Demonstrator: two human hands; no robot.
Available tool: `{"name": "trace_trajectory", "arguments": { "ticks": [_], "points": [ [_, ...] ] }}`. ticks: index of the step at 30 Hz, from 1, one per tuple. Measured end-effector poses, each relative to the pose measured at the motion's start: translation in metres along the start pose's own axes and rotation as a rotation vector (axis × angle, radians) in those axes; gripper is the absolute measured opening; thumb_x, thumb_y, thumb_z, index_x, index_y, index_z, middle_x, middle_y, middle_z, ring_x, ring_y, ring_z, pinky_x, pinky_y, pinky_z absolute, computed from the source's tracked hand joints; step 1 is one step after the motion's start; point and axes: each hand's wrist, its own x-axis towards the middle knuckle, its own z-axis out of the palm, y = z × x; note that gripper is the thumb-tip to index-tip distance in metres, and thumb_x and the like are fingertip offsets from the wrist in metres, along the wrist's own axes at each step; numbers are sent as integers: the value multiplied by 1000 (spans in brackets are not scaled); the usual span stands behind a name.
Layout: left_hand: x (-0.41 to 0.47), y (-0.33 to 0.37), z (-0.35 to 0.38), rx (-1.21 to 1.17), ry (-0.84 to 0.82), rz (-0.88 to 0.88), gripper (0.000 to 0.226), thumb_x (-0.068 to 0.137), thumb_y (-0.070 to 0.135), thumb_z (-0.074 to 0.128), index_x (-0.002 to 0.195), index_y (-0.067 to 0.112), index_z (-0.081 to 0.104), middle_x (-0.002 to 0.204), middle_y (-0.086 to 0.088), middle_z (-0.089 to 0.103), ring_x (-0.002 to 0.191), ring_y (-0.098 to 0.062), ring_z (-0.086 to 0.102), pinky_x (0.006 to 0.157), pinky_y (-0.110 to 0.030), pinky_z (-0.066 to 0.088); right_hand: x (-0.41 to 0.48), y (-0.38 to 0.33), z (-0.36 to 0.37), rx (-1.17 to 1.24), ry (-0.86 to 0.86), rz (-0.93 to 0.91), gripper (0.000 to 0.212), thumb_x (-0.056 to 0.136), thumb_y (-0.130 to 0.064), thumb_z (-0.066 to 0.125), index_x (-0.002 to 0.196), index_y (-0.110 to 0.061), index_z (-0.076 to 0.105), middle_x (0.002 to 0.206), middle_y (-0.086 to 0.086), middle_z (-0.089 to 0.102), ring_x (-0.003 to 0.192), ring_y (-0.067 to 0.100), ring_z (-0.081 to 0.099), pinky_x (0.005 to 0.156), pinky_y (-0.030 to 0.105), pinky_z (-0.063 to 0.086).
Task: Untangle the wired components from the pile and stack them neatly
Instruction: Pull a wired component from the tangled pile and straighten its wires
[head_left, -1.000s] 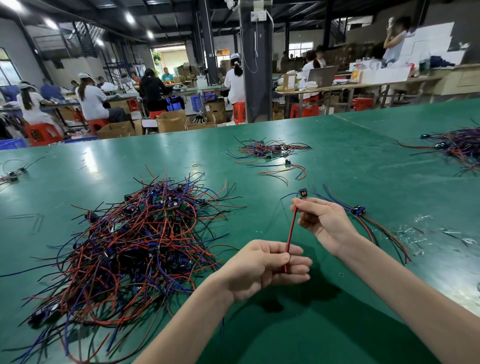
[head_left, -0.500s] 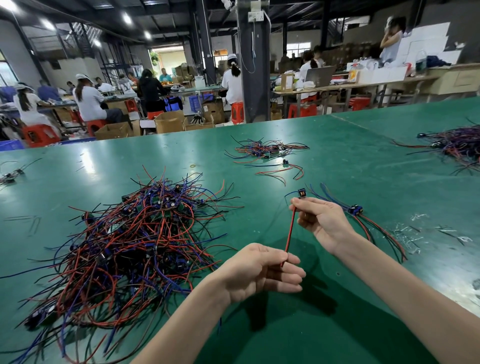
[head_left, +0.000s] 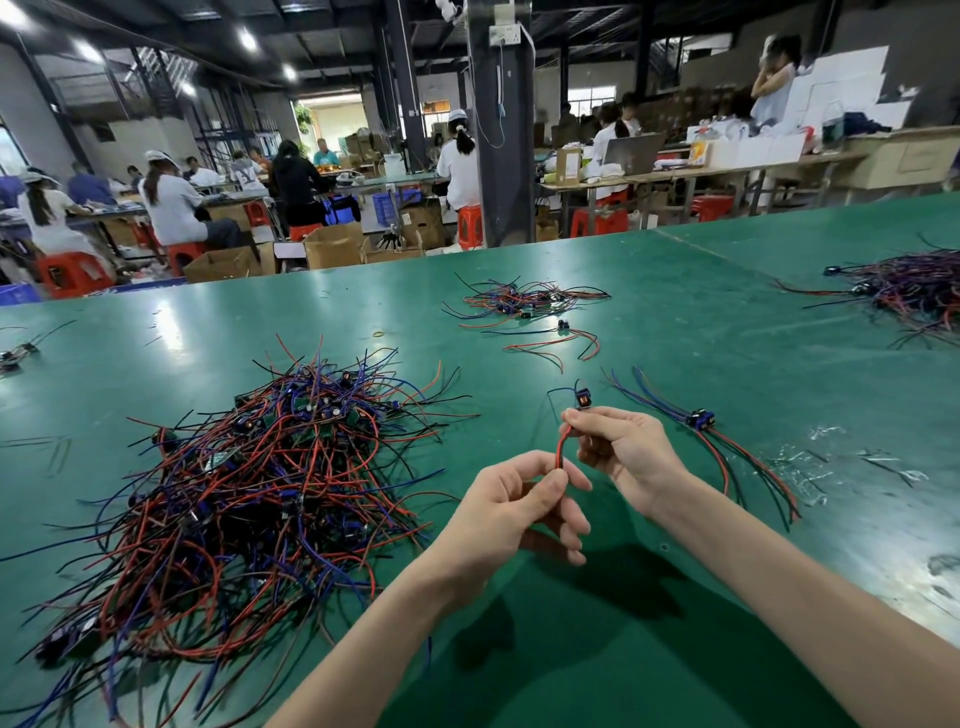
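Note:
A big tangled pile of red, blue and black wired components (head_left: 249, 499) lies on the green table (head_left: 649, 322) to my left. Between my hands is one wired component (head_left: 582, 399), a small coil part with red and black wires. My right hand (head_left: 623, 454) pinches it just under the coil. My left hand (head_left: 519, 506) pinches the lower end of its wires, which bow slightly between the hands. Right of my right hand lies a neat stack of sorted components (head_left: 701, 420) with their wires laid side by side.
A smaller tangle (head_left: 519, 301) and a single loose component (head_left: 563, 338) lie farther back on the table. Another wire pile (head_left: 914, 286) sits at the far right. Clear plastic scraps (head_left: 810, 462) lie right of the stack. People work at benches beyond the table's far edge.
My left hand has moved up the wires toward my right hand, so the once-straight red wire now bows between them. My right hand has hardly moved.

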Motion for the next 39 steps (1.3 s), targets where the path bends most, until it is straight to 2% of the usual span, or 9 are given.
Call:
{"name": "trace_trajectory", "arguments": {
  "ticks": [5,12,18,21,24,29,32,36,39],
  "points": [
    [0,2,1,96,115,71,21,100,14,39,91,6,55,56,2,57,50,-9,52,55,-29,56,0,2,1,-35,19,26,9,79,-1,71,71,-3,67,58,5,67,44,6,50,47,17,47],
    [-1,-1,3,155,67,55,22,101,8,38,87,7,55,57,3,58,52,-10,53,55,-28,56,-2,3,2,-53,-5,16,10,79,-1,70,70,-3,68,61,6,68,45,7,50,48,17,47],
    [2,-4,4,542,251,300,34,92,-8,50,74,15,67,119,5,45,95,0,51,77,-17,49,-3,5,3,-62,-34,21,9,79,-1,69,70,-3,67,62,6,68,48,8,49,49,17,47],
    [1,-6,4,615,247,388,34,89,-14,49,71,10,66,127,7,50,106,-4,50,87,-16,44,-3,6,3,-66,-58,29,8,79,-1,69,72,-3,68,63,7,66,52,11,51,54,20,49],
    [2,-10,3,590,193,344,39,91,-12,45,71,16,62,115,4,63,103,-12,54,84,-27,49,-4,7,4,-83,-77,40,10,80,-2,69,70,-2,67,65,8,66,56,14,55,58,23,51],
    [3,-9,1,457,234,240,27,97,-6,42,83,3,64,91,10,66,73,-3,53,71,-18,46,-5,8,4,-118,-71,26,11,78,-2,70,68,-4,68,63,7,67,51,12,51,52,20,50],
    [3,-6,1,385,247,220,29,98,-2,43,79,11,62,107,4,68,81,3,57,71,-16,46,-4,5,3,-121,-51,21,10,79,-3,70,69,-4,68,63,6,68,53,12,52,59,23,52],
    [0,-9,6,370,253,181,32,95,5,52,72,19,68,126,11,53,106,2,55,77,-15,47,1,-4,-3,-49,6,-3,6,80,-1,69,74,-3,66,61,3,68,50,8,50,51,18,48],
    [1,-8,7,299,217,58,32,93,9,53,66,17,69,119,-2,58,94,-4,59,70,-24,52,4,-8,-5,-22,23,-15,5,80,-1,69,76,-3,67,62,4,69,47,5,50,50,17,48]
  ]
}}
